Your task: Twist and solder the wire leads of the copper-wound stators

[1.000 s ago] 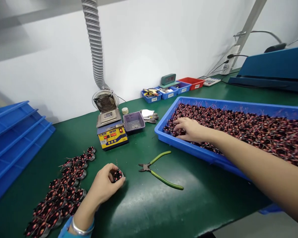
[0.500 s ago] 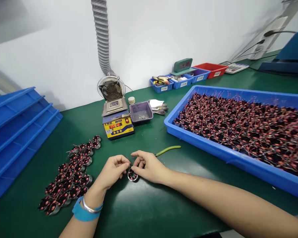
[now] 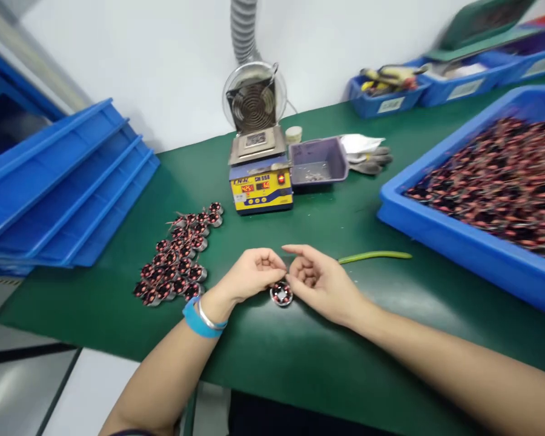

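A small round motor stator (image 3: 281,294) with copper windings and a metal rim sits on the green table between my hands. At its upper edge, my left hand (image 3: 255,274) pinches thumb and forefinger together on what looks like a thin lead wire of the stator; the fingertips mostly hide it. Close on the other side is my right hand (image 3: 320,280), its thumb tip beside the stator and its forefinger stretched out above, with a gap between them. The other right fingers curl loosely. Green-handled pliers (image 3: 376,255) lie behind the right hand, their head hidden.
Similar stators (image 3: 175,260) stand grouped at left, near stacked blue trays (image 3: 86,188). A yellow-fronted solder pot (image 3: 261,188) and a purple tray (image 3: 318,158) stand behind. Gloves (image 3: 371,162) lie beside them. A large blue tray (image 3: 463,239) full of wired parts is at right.
My view has tilted down and turned left, so things appear farther right and the table's front edge shows. Both hands remain at the stator; the right thumb has shifted off its rim.
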Demonstrator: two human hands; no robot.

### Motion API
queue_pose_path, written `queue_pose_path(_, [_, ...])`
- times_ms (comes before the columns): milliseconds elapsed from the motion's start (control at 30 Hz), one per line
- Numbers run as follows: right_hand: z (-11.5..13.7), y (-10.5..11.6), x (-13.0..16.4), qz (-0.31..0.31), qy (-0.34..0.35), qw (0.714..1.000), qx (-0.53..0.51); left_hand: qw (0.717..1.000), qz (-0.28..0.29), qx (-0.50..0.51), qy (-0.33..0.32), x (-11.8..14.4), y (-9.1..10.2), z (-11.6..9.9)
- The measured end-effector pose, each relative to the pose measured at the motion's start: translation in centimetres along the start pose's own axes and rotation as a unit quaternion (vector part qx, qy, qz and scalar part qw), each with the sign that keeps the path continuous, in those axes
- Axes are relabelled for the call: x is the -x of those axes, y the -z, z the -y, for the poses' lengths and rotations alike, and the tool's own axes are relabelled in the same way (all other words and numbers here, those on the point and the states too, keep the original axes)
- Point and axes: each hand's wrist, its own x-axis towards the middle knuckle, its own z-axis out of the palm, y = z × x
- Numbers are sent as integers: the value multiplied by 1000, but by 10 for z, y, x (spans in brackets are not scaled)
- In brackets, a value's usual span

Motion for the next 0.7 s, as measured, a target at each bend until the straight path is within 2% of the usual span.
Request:
queue_pose_path(200, [-5,4,4,-17,67,993,96,999,34,25,17,-3,7,4])
queue_pose_path(400, [-6,5,5,-29,154,963,219,998,26,40,30,-6,8,8])
queue_pose_path(533, [-5,6,3,-29,156,958,239,998,31,44,29,-7,8,8])
queue_pose_path(700, [-6,5,2,-34,127,970,203,998,28,49,26,-6,7,7])
